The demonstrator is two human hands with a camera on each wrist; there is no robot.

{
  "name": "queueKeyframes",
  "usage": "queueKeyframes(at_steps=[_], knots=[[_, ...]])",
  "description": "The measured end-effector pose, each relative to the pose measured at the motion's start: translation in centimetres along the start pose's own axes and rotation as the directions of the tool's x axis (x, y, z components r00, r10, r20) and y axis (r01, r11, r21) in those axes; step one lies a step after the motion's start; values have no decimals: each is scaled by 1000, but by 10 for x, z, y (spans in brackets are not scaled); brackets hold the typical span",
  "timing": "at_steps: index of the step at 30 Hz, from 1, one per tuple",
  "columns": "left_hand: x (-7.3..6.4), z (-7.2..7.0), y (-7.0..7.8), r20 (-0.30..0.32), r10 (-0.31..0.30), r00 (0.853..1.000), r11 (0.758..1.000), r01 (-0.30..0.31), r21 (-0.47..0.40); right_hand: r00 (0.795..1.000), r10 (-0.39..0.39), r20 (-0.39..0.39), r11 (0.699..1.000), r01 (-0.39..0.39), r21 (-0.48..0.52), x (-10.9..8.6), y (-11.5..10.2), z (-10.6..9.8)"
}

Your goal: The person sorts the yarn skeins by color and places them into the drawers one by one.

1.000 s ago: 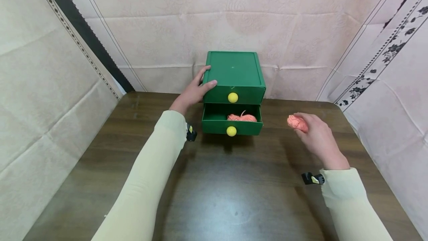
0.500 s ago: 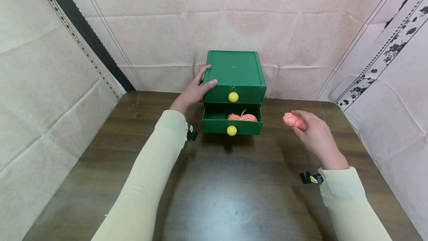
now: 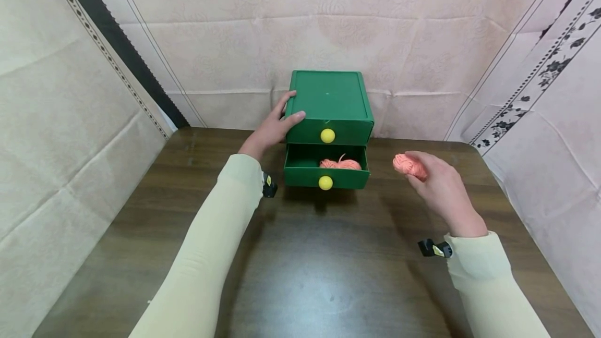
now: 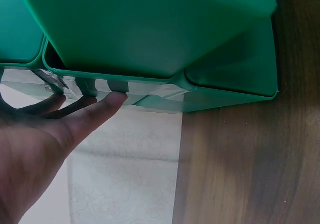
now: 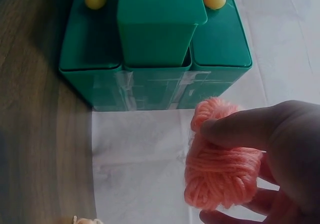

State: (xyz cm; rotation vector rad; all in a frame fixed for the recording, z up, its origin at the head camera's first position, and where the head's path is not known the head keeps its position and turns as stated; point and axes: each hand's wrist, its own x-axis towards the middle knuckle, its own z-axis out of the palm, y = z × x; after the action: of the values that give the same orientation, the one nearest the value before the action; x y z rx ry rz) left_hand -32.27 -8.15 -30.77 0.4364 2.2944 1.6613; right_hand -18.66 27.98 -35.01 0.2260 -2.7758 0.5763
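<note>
A green drawer unit [image 3: 327,95] with yellow knobs stands at the back of the table, its middle drawer [image 3: 300,177] pulled out. Salmon-pink yarn [image 3: 348,165] lies inside that drawer, partly hidden by the drawer front. My left hand [image 3: 272,128] steadies the unit from the left, thumb over the top front edge and extended fingers against the side. To the right of the unit, my right hand [image 3: 441,184] holds a small skein of salmon-pink yarn [image 5: 222,169] between thumb and fingers, above the table and apart from the drawer.
The brown wooden table [image 3: 300,254] stretches in front of the unit. Pale patterned cloth [image 3: 347,40] hangs close behind it and along both sides. Clear tape [image 5: 150,91] runs across the unit's side. A small pale thing [image 5: 87,221] shows at the right wrist view's bottom edge.
My right hand has drifted slightly left and away from me with the yarn, closer to the drawer. The left hand and the drawer unit have stayed put.
</note>
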Motion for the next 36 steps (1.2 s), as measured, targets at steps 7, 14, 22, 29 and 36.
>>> queueKeyframes(at_steps=[7, 14, 22, 29, 36], knots=[[4, -1, -5, -11, 1, 1000, 1000, -1, -1, 999, -35, -20, 999, 35, 9, 1, -6, -1], [-1, 0, 1, -4, 11, 1000, 1000, -11, -7, 994, -81, -69, 996, 82, 20, 4, -12, 0], [12, -2, -12, -15, 17, 1000, 1000, -17, -15, 992, -95, -82, 995, 98, 33, 6, -19, 0], [24, -2, -29, -52, 41, 998, 999, -41, 4, 992, -96, -81, 994, 99, 40, 7, -24, 0], [18, -2, -22, -39, 18, 999, 1000, -18, 2, 991, -108, -81, 992, 112, 49, 7, -29, 0]])
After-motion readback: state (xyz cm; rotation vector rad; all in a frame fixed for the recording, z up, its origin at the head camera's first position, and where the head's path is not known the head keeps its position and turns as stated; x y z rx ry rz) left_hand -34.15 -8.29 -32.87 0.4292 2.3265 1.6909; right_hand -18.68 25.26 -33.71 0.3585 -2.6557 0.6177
